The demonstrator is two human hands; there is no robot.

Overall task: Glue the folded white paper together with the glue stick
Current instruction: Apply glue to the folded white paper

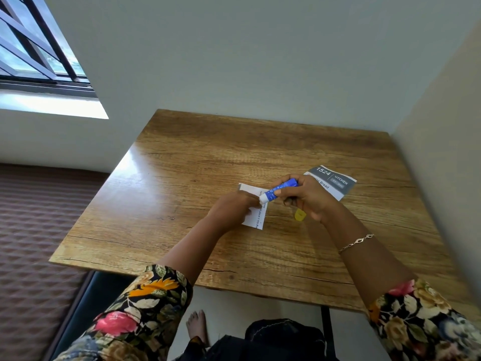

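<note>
The paper (256, 217) lies at 12 o'clock, thin and floppy; your left hand (231, 211) covers it, grip I cannot tell; your right hand (309, 196) wraps the light, rigid glue stick (279, 190), tip toward 8 o'clock; pin near the fold.

The left hand (231, 212) hides much of the folded paper (257, 218), whose print blurs

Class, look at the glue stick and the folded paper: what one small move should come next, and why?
Probably draw the glue stick along the folded white paper. The right hand grips the stick with its yellow cap off, its tip at or just above the paper, which the left hand holds on the table.
</note>
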